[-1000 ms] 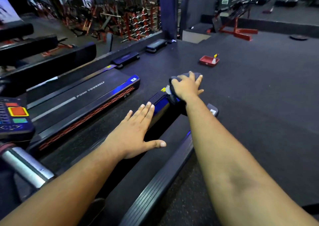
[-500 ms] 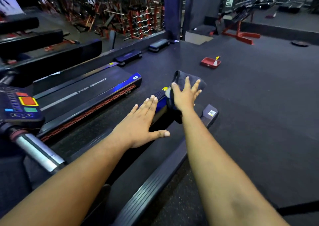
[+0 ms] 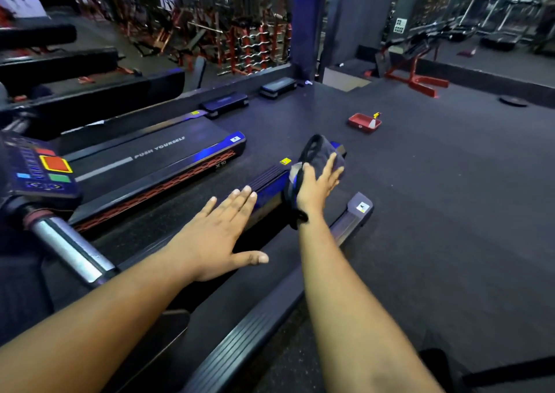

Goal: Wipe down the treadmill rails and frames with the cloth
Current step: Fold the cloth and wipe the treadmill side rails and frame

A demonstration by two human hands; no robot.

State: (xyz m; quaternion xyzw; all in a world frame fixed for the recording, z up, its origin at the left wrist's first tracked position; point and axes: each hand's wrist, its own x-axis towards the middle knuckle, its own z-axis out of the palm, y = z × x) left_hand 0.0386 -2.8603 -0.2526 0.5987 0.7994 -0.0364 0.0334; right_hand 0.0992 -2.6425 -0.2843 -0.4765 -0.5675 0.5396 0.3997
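A: Pressing down at the far end of the left rail (image 3: 267,179), the right hand (image 3: 315,187) is seen flat on the dark cloth (image 3: 321,152), fingers straight and slightly fanned, nothing pinched.

B: And the cloth is draped over the rail's far tip, one loose end hanging down beside the wrist.

A: The left hand (image 3: 216,236) is laid nearer on the same rail, fingers straight and together, thumb spread wide to the right. Nothing is held by it.

B: The treadmill belt (image 3: 270,275) is seen between the two arms, the right rail (image 3: 255,332) running along its right edge.

A: Further left, a second treadmill (image 3: 156,158) is parked, and a console (image 3: 39,167) with coloured buttons is seen at the near left.

B: A red tray (image 3: 362,121) is seen on the floor, well beyond the cloth.
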